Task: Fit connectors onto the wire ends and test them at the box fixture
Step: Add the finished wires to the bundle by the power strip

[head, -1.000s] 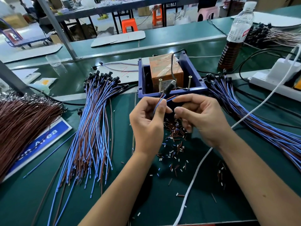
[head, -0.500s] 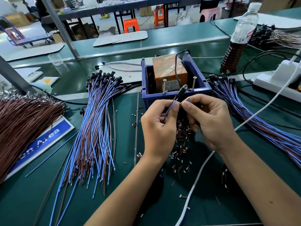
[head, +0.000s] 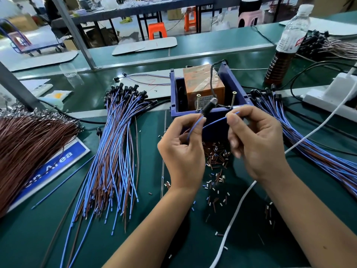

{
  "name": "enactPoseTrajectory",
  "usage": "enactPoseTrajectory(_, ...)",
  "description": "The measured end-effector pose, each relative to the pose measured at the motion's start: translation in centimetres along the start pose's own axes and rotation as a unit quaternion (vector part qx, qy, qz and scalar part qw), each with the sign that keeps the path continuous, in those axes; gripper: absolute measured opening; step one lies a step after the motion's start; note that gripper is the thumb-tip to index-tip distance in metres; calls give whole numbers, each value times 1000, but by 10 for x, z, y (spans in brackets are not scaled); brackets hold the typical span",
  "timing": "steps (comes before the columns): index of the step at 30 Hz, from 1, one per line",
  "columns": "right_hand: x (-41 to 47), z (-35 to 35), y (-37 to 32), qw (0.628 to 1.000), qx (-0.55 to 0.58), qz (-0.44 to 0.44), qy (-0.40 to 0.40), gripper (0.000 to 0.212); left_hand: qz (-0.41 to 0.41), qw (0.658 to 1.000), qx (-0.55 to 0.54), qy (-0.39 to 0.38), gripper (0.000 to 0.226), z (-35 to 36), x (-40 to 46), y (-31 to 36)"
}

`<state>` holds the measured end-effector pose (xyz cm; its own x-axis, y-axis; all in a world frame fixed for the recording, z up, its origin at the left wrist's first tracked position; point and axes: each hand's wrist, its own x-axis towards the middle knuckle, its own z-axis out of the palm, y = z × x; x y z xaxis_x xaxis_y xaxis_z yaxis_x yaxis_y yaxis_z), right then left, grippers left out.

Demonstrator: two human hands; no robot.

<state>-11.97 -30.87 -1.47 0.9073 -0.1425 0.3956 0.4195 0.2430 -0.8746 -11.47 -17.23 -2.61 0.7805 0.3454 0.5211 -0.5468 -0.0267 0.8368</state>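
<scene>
My left hand (head: pixel 183 151) pinches a blue and brown wire pair (head: pixel 194 127) just below its black connector (head: pixel 209 107), which points up toward the box fixture (head: pixel 239 93). My right hand (head: pixel 255 140) pinches the free end of the blue wire (head: pixel 216 121) between thumb and forefinger, in front of the fixture's near wall. The blue box holds an orange block (head: pixel 202 82) and has two upright screws (head: pixel 198 102) at its front edge.
A pile of blue and brown wires with connectors (head: pixel 114 151) lies to the left, another (head: pixel 309 144) to the right. Brown wires (head: pixel 29 147) fill the far left. Cut insulation bits (head: pixel 216 161) litter the mat. A white cable (head: pixel 237 213), power strip (head: pixel 328 97) and bottle (head: pixel 286 49) stand right.
My hands have drawn slightly apart, with the right hand pulling the blue wire end out to the right. The connector stays close to the left screw of the fixture.
</scene>
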Motion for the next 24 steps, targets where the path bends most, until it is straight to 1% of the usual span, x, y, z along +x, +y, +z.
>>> enactPoseTrajectory(3,3,-1,-2,999,39,-15,9,15,-21,998,6,56,6,-5,6,-2)
enactPoseTrajectory(5,5,-2,-1,999,41,-15,23,16,-76,994,-19,73,11,-7,8,-4)
enactPoseTrajectory(7,7,-5,2,998,-9,-29,58,16,-129,987,-51,78,12,-6,10,-4)
enactPoseTrajectory(9,7,-9,5,987,-99,-56,112,13,-155,982,-77,72,10,-5,11,-5)
enactPoseTrajectory(11,8,-12,8,962,-202,-87,160,9,-161,981,-90,60,11,-5,11,-6)
enactPoseTrajectory(13,7,-12,9,939,-268,-114,182,7,-155,983,-91,48,13,-3,10,-6)
enactPoseTrajectory(18,7,-6,7,913,-330,-156,180,11,-141,985,-85,50,19,0,10,-6)
enactPoseTrajectory(24,8,-3,7,900,-357,-170,182,14,-135,986,-85,40,17,0,10,-7)
